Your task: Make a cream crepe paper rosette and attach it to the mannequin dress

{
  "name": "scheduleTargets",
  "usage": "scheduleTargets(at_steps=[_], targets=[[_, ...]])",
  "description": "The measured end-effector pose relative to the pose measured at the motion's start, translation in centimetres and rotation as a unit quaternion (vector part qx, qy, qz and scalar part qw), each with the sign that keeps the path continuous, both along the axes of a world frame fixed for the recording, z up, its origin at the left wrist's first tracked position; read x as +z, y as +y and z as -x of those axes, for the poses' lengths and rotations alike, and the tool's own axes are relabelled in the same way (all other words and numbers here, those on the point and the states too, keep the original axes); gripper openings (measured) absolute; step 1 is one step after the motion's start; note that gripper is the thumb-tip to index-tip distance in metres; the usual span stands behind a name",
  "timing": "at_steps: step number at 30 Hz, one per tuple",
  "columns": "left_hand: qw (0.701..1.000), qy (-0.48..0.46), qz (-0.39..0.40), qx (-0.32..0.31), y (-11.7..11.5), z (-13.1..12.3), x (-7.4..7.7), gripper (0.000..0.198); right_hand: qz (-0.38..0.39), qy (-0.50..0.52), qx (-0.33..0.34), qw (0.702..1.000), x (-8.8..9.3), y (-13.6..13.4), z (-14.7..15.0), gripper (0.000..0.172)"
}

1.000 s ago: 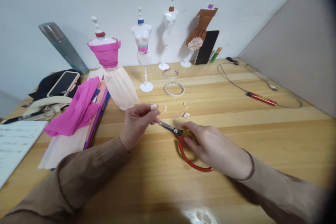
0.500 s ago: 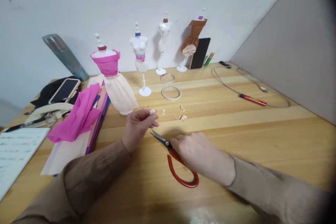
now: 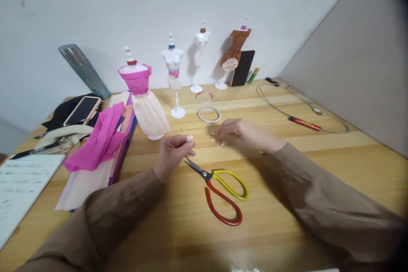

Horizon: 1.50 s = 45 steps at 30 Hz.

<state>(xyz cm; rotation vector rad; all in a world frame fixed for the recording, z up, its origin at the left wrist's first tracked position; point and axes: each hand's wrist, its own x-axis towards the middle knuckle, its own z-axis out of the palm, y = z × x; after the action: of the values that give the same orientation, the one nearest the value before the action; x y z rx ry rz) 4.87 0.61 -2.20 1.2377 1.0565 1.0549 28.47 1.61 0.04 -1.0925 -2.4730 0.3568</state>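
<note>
My left hand (image 3: 175, 155) pinches a small cream piece (image 3: 190, 138), perhaps folded paper or fabric, between thumb and fingers. Just below it lie scissors (image 3: 205, 174) with one red and one yellow handle, blades slightly parted and pointing toward that hand. My right hand (image 3: 240, 132) is over the table beside several tiny cream scraps (image 3: 219, 143); its fingers are curled but smeared by motion, so what they hold, if anything, is unclear. Behind the scraps a white tape roll (image 3: 209, 114) lies flat, with a second, thinner ring (image 3: 204, 97) farther back.
At left stands a mini mannequin in a pink-and-cream dress (image 3: 135, 83), beside pink fabric (image 3: 95, 140), a phone (image 3: 83, 110) and a notebook (image 3: 28, 178). More mannequins (image 3: 174, 59) line the wall. A grey cable with a red-wrapped part (image 3: 304, 123) lies right.
My right hand has left the scissors, uncovering the yellow handle, and moved up and away to the scraps. My left hand keeps its pinch on the cream piece. The view has shifted slightly.
</note>
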Motion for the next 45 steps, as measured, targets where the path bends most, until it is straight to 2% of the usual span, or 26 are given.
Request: scheduleTargets(at_steps=[3, 5, 7, 12, 14, 17, 21, 26, 30, 37, 39, 42, 44, 45], targets=[[0.999, 0.032, -0.032, -0.027, -0.1, 0.1, -0.7, 0.017, 0.036, 0.080, -0.067, 0.994, 1.4, -0.5, 0.5, 0.022], [0.993, 0.065, -0.078, -0.054, -0.2, 0.3, -1.0, 0.017, 0.055, 0.127, -0.056, 0.989, 1.9, -1.0, 2.1, 0.015], [0.981, 0.109, -0.140, -0.081, -0.4, 0.5, -0.9, 0.015, 0.047, 0.110, -0.028, 0.992, 2.1, -1.7, 3.9, 0.022], [0.938, 0.215, -0.257, -0.092, -0.7, 0.6, 0.5, 0.021, 0.012, 0.100, -0.042, 0.994, 2.3, -3.3, 6.4, 0.023], [0.931, 0.234, -0.261, -0.098, -0.9, 0.5, 1.2, 0.022, 0.012, 0.108, -0.054, 0.993, 2.4, -3.8, 6.6, 0.021], [0.937, 0.231, -0.240, -0.108, -0.9, 0.5, 1.7, 0.018, 0.031, 0.113, -0.070, 0.991, 2.5, -4.1, 6.6, 0.017], [0.947, 0.215, -0.212, -0.110, -0.9, 0.5, 1.5, 0.010, 0.047, 0.106, -0.097, 0.989, 2.6, -4.0, 6.6, 0.014], [0.954, 0.213, -0.188, -0.099, -0.8, 0.5, 1.0, 0.003, 0.026, 0.098, -0.098, 0.990, 2.5, -3.9, 6.6, 0.014], [0.955, 0.224, -0.172, -0.093, -0.7, 0.5, 0.9, 0.018, 0.025, 0.094, -0.090, 0.991, 2.4, -3.9, 6.6, 0.015], [0.947, 0.211, -0.202, -0.133, -0.3, 0.8, 0.7, 0.047, -0.003, 0.131, -0.068, 0.989, 1.4, -3.6, 6.5, 0.015], [0.948, 0.203, -0.218, -0.115, -0.2, 0.9, 0.8, 0.049, -0.022, 0.162, -0.083, 0.983, 1.1, -3.5, 6.4, 0.015], [0.954, 0.173, -0.243, -0.021, -0.5, 1.0, 1.3, 0.048, -0.023, 0.231, -0.143, 0.962, 0.6, -3.5, 6.3, 0.016], [0.966, 0.117, -0.226, 0.046, -0.9, 0.8, 1.5, 0.037, -0.003, 0.307, -0.188, 0.933, 0.1, -3.4, 6.3, 0.017], [0.976, 0.083, -0.196, 0.053, -1.2, 0.7, 1.6, 0.027, 0.009, 0.352, -0.204, 0.914, -0.2, -3.4, 6.3, 0.017]])
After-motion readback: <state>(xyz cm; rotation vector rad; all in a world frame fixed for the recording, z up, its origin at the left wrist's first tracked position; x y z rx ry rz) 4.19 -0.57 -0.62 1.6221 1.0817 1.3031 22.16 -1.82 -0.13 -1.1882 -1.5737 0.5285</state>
